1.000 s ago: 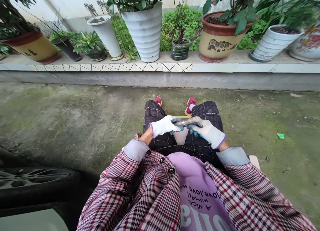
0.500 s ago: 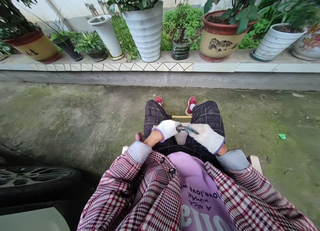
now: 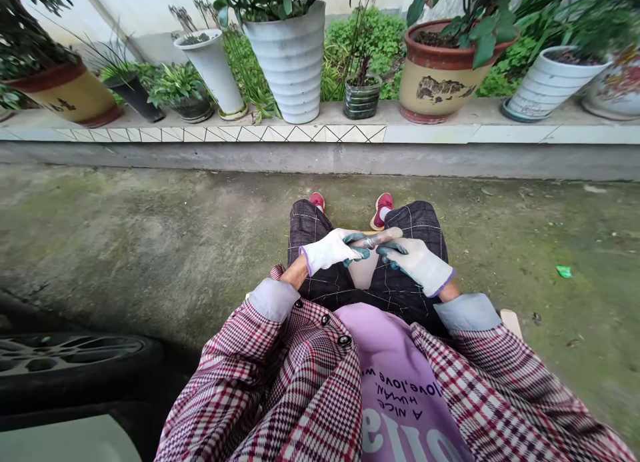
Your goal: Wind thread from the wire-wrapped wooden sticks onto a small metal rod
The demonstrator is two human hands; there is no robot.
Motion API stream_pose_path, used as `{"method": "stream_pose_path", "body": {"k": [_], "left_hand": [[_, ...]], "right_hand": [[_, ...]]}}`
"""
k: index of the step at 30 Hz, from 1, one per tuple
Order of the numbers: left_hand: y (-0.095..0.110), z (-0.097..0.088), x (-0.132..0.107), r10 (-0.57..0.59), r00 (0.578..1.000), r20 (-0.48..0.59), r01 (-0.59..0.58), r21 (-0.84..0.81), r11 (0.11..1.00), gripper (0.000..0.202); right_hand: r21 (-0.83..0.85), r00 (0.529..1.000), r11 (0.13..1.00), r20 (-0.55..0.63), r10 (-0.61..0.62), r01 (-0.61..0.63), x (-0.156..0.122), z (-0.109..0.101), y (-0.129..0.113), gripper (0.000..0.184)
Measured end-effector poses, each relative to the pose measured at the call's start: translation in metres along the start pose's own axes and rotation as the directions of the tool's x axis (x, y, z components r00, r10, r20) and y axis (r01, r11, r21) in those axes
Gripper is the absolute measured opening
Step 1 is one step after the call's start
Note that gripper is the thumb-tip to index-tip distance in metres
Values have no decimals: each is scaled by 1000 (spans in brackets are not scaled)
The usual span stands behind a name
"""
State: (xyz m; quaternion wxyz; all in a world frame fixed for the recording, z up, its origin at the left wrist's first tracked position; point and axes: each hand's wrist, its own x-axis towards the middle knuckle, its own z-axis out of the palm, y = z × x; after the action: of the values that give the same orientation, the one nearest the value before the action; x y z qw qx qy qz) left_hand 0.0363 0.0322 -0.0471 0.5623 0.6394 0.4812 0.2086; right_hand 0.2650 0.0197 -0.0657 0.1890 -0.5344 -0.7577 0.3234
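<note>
I sit with both gloved hands over my lap, above dark checked trousers (image 3: 425, 222). The gloves are white with green-coated fingers. My left hand (image 3: 330, 250) pinches one end of a short grey tool with a tan end (image 3: 381, 237). The fingers of my right hand (image 3: 419, 262) curl against the same tool from below and to the right. What the tool is I cannot make out. Its tan tip pokes out above my right hand, toward my red shoes (image 3: 383, 205).
A tiled ledge (image 3: 450, 134) across the back carries several potted plants, among them a tall white ribbed pot (image 3: 293, 62) and a brown pot (image 3: 440, 69). A car tyre (image 3: 75, 355) sits at lower left. A green scrap (image 3: 563, 271) lies on the mossy concrete at right.
Half a second ago both hands had dropped closer to my lap with the tool between them. They have risen slightly again, and the tool's tan end shows once more.
</note>
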Motion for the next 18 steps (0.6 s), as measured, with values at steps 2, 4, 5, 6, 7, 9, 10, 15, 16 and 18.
{"method": "stream_pose_path", "body": {"k": [2, 4, 5, 6, 7, 9, 10, 15, 16, 18], "left_hand": [[0, 1, 4, 21, 999, -40, -21, -4, 1000, 30], [-2, 2, 8, 28, 994, -110, -23, 41, 999, 28], [-4, 2, 10, 31, 989, -145, -17, 93, 996, 28], [-6, 2, 11, 36, 984, -173, -10, 151, 988, 27], [-7, 1, 13, 43, 980, -193, -2, 207, 978, 27], [-9, -2, 13, 56, 975, -213, 7, 285, 959, 28], [-10, -3, 13, 60, 976, -212, 8, 305, 952, 29], [-15, 3, 10, 60, 987, -151, 6, 402, 916, 24], [-17, 7, 10, 55, 991, -122, 1, 419, 908, 22], [-20, 16, 9, 45, 997, -59, -15, 441, 897, 18]], "right_hand": [[-65, 999, 997, 16, -51, 52, 0, 5, -1, 22], [-98, 994, 989, 24, -106, 108, -1, 12, -3, 22], [-111, 993, 986, 30, -118, 120, -2, 15, -5, 22], [-125, 991, 984, 44, -124, 128, -4, 18, -7, 23], [-143, 990, 980, 66, -128, 136, -6, 20, -10, 23], [-188, 984, 970, 109, -138, 156, -11, 23, -15, 22], [-208, 981, 963, 124, -148, 172, -13, 24, -17, 23], [-294, 972, 927, 94, -213, 232, -15, 15, -15, 24], [-309, 973, 922, 80, -218, 233, -14, 13, -11, 24], [-331, 975, 917, 56, -217, 223, -10, 9, -1, 25]]}}
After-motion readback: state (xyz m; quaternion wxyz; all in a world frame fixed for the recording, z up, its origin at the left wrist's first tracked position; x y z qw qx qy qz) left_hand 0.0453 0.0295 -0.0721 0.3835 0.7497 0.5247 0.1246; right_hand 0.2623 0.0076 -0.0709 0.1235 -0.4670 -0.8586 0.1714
